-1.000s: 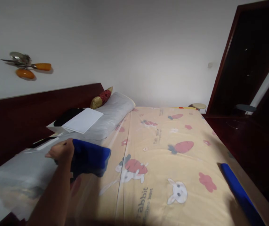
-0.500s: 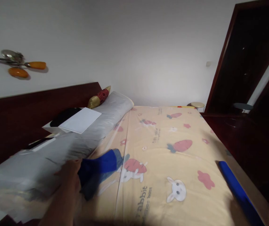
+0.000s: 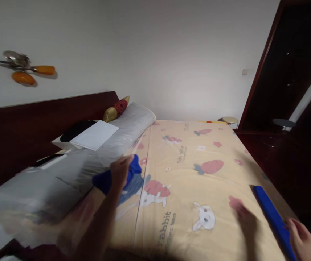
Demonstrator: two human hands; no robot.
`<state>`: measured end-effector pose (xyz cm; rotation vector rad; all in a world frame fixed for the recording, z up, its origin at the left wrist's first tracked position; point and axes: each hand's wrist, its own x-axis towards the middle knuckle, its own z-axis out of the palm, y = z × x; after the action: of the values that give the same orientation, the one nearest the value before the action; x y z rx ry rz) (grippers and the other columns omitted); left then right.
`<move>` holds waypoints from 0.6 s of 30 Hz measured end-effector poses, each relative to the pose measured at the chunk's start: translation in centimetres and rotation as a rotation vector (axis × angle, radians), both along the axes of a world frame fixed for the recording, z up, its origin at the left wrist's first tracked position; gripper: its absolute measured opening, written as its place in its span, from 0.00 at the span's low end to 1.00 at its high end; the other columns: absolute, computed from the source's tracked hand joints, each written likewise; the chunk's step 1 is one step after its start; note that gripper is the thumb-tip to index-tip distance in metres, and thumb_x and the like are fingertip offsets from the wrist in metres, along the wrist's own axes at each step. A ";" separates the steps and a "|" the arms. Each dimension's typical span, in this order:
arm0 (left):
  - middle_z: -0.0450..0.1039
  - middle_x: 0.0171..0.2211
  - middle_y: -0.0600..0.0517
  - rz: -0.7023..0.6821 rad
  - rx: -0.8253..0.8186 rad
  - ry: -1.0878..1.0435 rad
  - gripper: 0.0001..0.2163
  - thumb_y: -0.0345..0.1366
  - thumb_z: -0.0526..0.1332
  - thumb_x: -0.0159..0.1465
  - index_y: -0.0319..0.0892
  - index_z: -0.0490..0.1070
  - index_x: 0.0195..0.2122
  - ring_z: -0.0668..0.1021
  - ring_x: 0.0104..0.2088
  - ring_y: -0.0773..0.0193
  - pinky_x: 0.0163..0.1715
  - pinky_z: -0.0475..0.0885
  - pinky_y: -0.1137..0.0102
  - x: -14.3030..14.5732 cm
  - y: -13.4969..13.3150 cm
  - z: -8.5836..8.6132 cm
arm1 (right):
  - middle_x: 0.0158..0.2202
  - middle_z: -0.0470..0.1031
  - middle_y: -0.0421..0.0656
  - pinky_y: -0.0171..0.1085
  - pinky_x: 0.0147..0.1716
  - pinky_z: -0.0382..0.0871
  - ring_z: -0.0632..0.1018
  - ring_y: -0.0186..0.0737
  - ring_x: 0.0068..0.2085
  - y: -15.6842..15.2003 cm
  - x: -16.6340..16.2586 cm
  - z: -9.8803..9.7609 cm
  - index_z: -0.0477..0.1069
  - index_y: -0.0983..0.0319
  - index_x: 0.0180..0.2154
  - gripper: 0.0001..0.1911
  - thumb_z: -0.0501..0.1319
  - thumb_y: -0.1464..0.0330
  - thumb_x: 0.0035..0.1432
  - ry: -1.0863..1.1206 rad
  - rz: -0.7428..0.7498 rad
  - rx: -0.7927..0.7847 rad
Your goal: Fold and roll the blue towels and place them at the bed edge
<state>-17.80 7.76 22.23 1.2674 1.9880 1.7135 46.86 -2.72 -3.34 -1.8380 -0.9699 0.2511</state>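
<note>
My left hand (image 3: 120,172) is closed round a bunched blue cloth (image 3: 105,180) just above the yellow bed sheet (image 3: 193,181) printed with rabbits and carrots, beside the long grey bolster (image 3: 62,177). My right hand (image 3: 303,241) shows at the lower right corner, fingers curled at the near end of a long blue strip of cloth (image 3: 272,217) that lies along the bed's right edge. Whether it grips the strip is unclear.
A white sheet of paper (image 3: 94,135) and a dark item lie on the bolster near the dark wooden headboard (image 3: 35,127). A gold and red cushion (image 3: 115,108) sits at the far end. A round stool (image 3: 230,120) and dark wooden furniture (image 3: 288,108) stand to the right.
My left hand carried the blue cloth from over the bolster down and right onto the sheet. My right hand has come into view beside the blue strip.
</note>
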 end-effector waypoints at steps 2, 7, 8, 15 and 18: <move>0.79 0.30 0.52 -0.146 0.018 -0.147 0.17 0.49 0.65 0.51 0.38 0.78 0.32 0.77 0.34 0.61 0.38 0.70 0.68 5.0 -0.2 -1.8 | 0.32 0.81 0.47 0.51 0.37 0.73 0.80 0.59 0.38 1.5 -3.2 3.5 0.76 0.51 0.33 0.20 0.60 0.46 0.47 0.100 0.124 -0.058; 0.80 0.31 0.48 -0.442 0.018 -0.441 0.19 0.52 0.68 0.48 0.41 0.78 0.32 0.79 0.34 0.59 0.36 0.72 0.67 16.2 -1.0 -5.2 | 0.31 0.79 0.46 0.43 0.39 0.73 0.79 0.49 0.36 1.9 -14.1 13.2 0.76 0.56 0.29 0.17 0.58 0.51 0.55 0.126 0.792 -0.004; 0.80 0.32 0.48 -0.479 0.019 -0.475 0.19 0.52 0.68 0.49 0.43 0.78 0.32 0.78 0.34 0.60 0.35 0.72 0.68 18.1 -1.3 -5.7 | 0.32 0.79 0.45 0.43 0.42 0.72 0.79 0.47 0.37 1.5 -16.1 14.5 0.76 0.55 0.29 0.15 0.58 0.53 0.56 0.103 0.886 0.000; 0.78 0.36 0.51 -0.790 -0.137 -0.575 0.13 0.49 0.67 0.54 0.48 0.76 0.36 0.77 0.39 0.61 0.40 0.70 0.69 25.5 -5.6 -8.7 | 0.44 0.79 0.48 0.45 0.47 0.72 0.78 0.52 0.46 1.1 -23.3 14.4 0.75 0.58 0.43 0.27 0.69 0.50 0.44 0.096 0.753 0.083; 0.77 0.39 0.51 -0.948 -0.202 -0.513 0.15 0.49 0.67 0.54 0.50 0.75 0.40 0.77 0.42 0.58 0.44 0.70 0.66 25.6 -7.5 -9.6 | 0.37 0.79 0.45 0.41 0.41 0.72 0.78 0.47 0.40 1.1 -23.8 13.5 0.74 0.59 0.39 0.22 0.64 0.49 0.50 0.204 0.664 0.121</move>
<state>7.77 0.26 12.65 1.2240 0.9686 1.1469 23.08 -1.57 10.12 -1.3010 -1.3892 0.7482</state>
